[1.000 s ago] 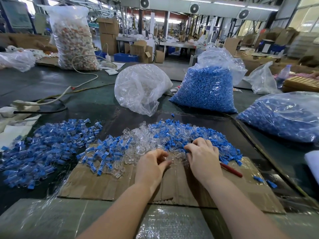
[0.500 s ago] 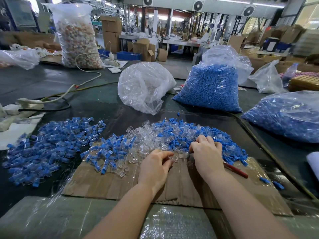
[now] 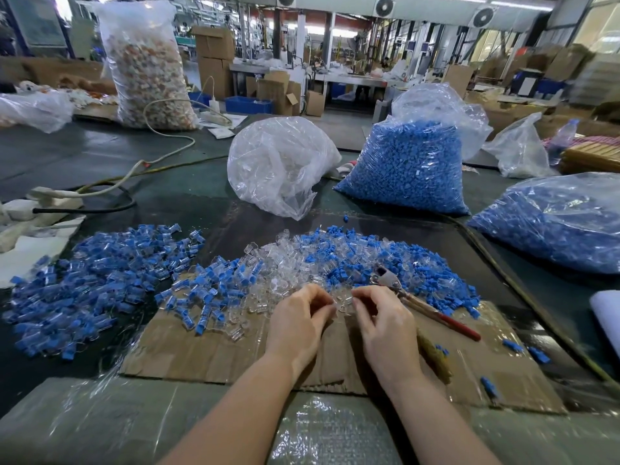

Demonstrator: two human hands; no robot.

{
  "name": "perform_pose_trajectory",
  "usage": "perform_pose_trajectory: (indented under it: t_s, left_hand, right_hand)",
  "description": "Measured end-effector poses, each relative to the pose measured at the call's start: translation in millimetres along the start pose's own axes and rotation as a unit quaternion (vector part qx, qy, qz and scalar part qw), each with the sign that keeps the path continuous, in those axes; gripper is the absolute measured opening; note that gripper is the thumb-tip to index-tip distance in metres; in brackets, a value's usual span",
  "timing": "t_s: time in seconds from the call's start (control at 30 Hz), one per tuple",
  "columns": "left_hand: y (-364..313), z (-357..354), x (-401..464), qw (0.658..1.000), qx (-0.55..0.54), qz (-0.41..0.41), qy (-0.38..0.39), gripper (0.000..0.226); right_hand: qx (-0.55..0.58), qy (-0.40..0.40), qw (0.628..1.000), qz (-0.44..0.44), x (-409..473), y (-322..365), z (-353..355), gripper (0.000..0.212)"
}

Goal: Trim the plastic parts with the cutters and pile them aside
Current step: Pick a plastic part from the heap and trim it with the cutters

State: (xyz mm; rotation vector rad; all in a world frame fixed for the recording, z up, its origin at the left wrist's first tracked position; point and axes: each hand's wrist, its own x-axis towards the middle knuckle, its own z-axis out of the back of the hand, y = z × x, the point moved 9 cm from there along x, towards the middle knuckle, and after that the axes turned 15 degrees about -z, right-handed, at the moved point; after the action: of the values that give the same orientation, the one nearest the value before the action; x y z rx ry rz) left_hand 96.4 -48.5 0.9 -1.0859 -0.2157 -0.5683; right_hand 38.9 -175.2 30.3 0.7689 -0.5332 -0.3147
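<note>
A mixed heap of clear and blue plastic parts (image 3: 339,260) lies on a cardboard sheet (image 3: 235,350) in front of me. My left hand (image 3: 297,325) and my right hand (image 3: 384,330) meet at the heap's near edge, fingertips together. Both pinch a small clear part (image 3: 342,303) between them. The cutters (image 3: 436,313), with a metal head and red handles, lie on the heap just right of my right hand; neither hand holds them. A second spread of blue-and-clear parts (image 3: 94,276) lies to the left.
Beyond the heap stand a crumpled clear bag (image 3: 278,166) and a full bag of blue parts (image 3: 406,169). Another blue-filled bag (image 3: 553,226) lies at the right. A tall bag of pale parts (image 3: 147,68) and cables (image 3: 161,139) are at the back left.
Both hands have drawn back from the heap toward me and come together over a clear part. The cutters' head, hidden under my right hand before, now shows.
</note>
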Motion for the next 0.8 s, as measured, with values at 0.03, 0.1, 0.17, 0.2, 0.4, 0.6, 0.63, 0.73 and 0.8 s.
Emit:
perform_pose_trajectory:
  t_s: [0.03, 0.1, 0.17, 0.2, 0.4, 0.6, 0.63, 0.73, 0.8]
  left_hand:
    - [0.5, 0.1, -0.3, 1.0, 0.0, 0.001, 0.0, 0.022]
    - [1.4, -0.2, -0.6, 1.0, 0.004, 0.003, 0.002, 0.018]
    - [2.4, -0.1, -0.4, 1.0, 0.005, 0.004, 0.001, 0.017]
    - [2.8, -0.2, -0.4, 1.0, 0.0, 0.004, -0.001, 0.018]
    - [4.8, -2.0, -0.5, 0.999, -0.043, 0.014, 0.001, 0.019]
    - [3.3, -3.6, -1.0, 0.997, -0.068, 0.016, 0.019, 0.019]
    - [3.3, -4.3, -1.2, 0.996, -0.081, 0.02, 0.021, 0.019]
    - [2.9, -4.9, -2.1, 0.991, -0.127, 0.031, 0.018, 0.018]
    - [1.6, -4.5, -3.0, 0.988, -0.147, 0.036, 0.019, 0.017]
  right_hand:
    - [0.016, -0.004, 1.0, -0.009, -1.3, -1.3, 1.8, 0.01]
    - [0.032, -0.007, 0.999, -0.018, -3.3, -3.0, 3.4, 0.01]
    - [0.038, -0.015, 0.999, -0.013, -4.6, -2.4, 5.1, 0.008]
    - [0.04, -0.018, 0.999, -0.011, -5.0, -2.2, 5.7, 0.007]
    - [0.03, -0.012, 0.999, 0.001, -7.7, 0.4, 4.5, 0.006]
    - [-0.006, -0.009, 1.0, 0.019, -9.1, 3.2, 0.7, 0.008]
    - [-0.015, -0.014, 1.0, 0.023, -9.7, 4.4, 0.9, 0.009]
    - [-0.061, -0.026, 0.997, 0.042, -12.8, 9.3, -0.3, 0.013]
    - [-0.086, -0.025, 0.995, 0.05, -14.6, 11.5, -2.5, 0.015]
